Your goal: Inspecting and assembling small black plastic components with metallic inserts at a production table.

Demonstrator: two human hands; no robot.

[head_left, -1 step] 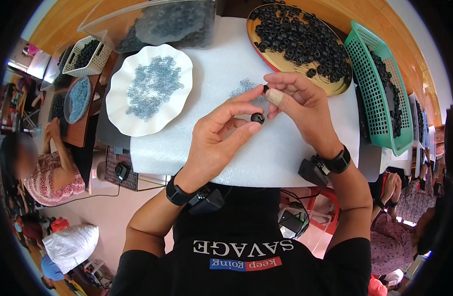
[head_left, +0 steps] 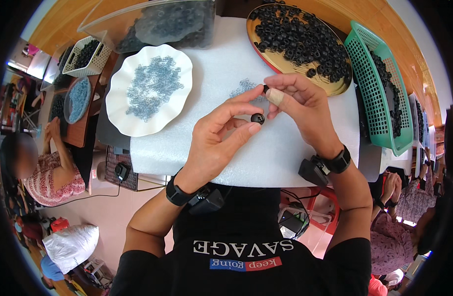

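Above the white-covered tabletop, my left hand [head_left: 214, 133] pinches a small round black plastic part [head_left: 257, 118] between thumb and fingers; an opening shows in its face. Close beside it, my right hand [head_left: 303, 103], with a tan wrap on the thumb, pinches another small black piece [head_left: 265, 89], mostly hidden by the fingertips. The left fingertips come very near this piece; whether they touch it I cannot tell. Behind the hands lies a loose pile of small metal springs [head_left: 242, 87], partly covered by my fingers. More springs [head_left: 155, 86] fill the middle of a white wavy-edged plate [head_left: 119, 106] at left.
A gold oval tray [head_left: 262, 45] heaped with black parts stands at the back right, beside a green basket [head_left: 403, 133]. At the back left is a clear plastic bin [head_left: 101, 22] of dark parts. Other people sit left [head_left: 54, 182] and right [head_left: 391, 241].
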